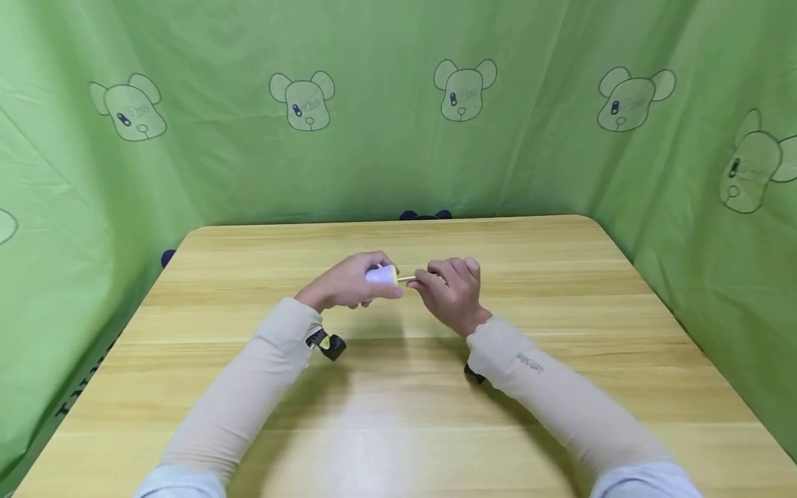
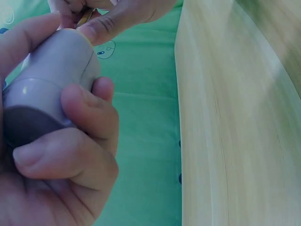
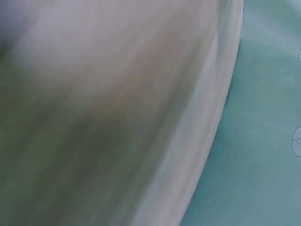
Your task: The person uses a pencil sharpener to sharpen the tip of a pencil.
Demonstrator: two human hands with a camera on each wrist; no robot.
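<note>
1 handle point(image 1: 380, 275), gripped by the left hand point(image 1: 350, 282), pointed its long axis rightward, in line with the rod point(image 1: 407, 278) that the right hand point(image 1: 454, 294) pinched

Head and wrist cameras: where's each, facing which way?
Head: on the head, facing forward-down over the tabletop; left hand, right hand, sleeves show.
Left wrist: on that wrist, facing the purple object; both hands partly show.
Right wrist: likewise worn, facing green curtain; blurred, no recognisable hand.
Head and left wrist share the purple object.
</note>
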